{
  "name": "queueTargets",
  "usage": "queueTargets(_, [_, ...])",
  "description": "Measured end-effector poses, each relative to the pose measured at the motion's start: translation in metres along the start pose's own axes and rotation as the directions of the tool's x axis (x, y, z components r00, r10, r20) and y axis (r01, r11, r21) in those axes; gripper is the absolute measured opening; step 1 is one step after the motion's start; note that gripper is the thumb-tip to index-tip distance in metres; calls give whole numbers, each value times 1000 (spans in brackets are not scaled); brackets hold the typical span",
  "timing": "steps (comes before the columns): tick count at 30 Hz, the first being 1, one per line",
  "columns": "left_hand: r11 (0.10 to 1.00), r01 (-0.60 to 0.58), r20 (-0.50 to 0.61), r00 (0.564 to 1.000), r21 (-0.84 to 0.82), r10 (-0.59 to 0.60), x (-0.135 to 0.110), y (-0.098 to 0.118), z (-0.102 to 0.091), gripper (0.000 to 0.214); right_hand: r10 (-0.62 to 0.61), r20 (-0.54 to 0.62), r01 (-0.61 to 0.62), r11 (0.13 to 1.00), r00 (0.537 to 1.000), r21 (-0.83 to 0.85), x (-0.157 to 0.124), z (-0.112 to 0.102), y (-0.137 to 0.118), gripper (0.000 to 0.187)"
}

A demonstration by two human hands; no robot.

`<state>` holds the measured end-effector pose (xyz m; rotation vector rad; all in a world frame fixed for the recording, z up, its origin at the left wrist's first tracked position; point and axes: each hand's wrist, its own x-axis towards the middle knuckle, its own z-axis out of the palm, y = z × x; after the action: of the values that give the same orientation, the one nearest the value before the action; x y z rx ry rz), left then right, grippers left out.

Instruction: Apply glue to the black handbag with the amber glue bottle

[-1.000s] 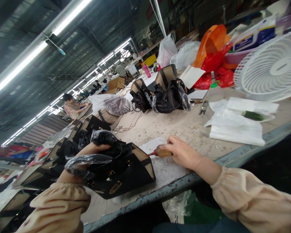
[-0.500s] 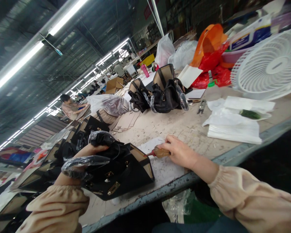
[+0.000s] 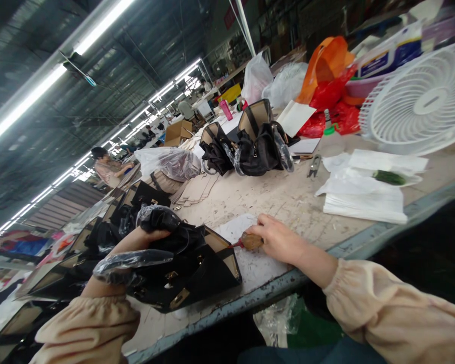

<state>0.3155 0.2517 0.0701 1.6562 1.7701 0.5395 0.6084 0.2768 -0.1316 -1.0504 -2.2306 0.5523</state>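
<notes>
A black handbag (image 3: pixel 185 278) with gold-toned fittings and plastic-wrapped handles lies tilted near the table's front edge, its beige-lined side facing right. My left hand (image 3: pixel 151 235) reaches through beside the wrapped handle and grips the bag's upper part; most of its fingers are hidden. Held in my right hand (image 3: pixel 275 237) is a small amber glue bottle (image 3: pixel 252 241) with a thin red nozzle. That nozzle points left, its tip at the bag's beige edge; whether it touches cannot be made out. White paper (image 3: pixel 256 270) lies beneath the bottle.
More black handbags stand farther back (image 3: pixel 256 146) and along the left (image 3: pixel 66 273). A white fan (image 3: pixel 420 101), thread snips (image 3: pixel 314 166), a green-capped bottle (image 3: pixel 330 141) and white tissues (image 3: pixel 364 202) lie right. Flat board pieces (image 3: pixel 197 189) rest mid-table. Another person (image 3: pixel 108 169) works far left.
The nozzle tip has shifted slightly right and down along the bag's beige edge, and the bottle tilts a little differently. My left hand keeps its grip; the bag has hardly moved.
</notes>
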Motion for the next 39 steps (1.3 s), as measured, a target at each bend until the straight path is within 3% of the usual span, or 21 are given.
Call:
queueTargets(5, [989,71,-21,997,-131,-74,4,-21,-4,35,28,49,-28,1000,998,-10,0,-5,-4,45])
queueTargets(10, [948,113,24,994,-299,-111,-11,-22,4,31,47,40,-46,999,998,-25,1,-8,-9,47])
queueTargets(17, [978,75,21,997,-197,-73,-25,-19,8,31,149,92,-147,989,985,-26,2,-10,-15,44])
queueTargets(23, [961,101,-80,989,-258,-126,-33,-12,15,36,175,105,-175,984,979,-10,2,-10,-14,44])
queueTargets(27, [973,88,-45,994,-213,-99,-32,-12,16,33,156,54,-155,988,986,-18,3,-7,-13,43])
queueTargets(32, [986,80,-69,994,-147,-90,-28,-21,11,41,170,107,-166,985,980,-46,0,-12,-16,41])
queueTargets(39, [995,2,53,999,-98,4,-29,-16,10,29,185,151,-183,983,971,-27,-4,-20,-14,42])
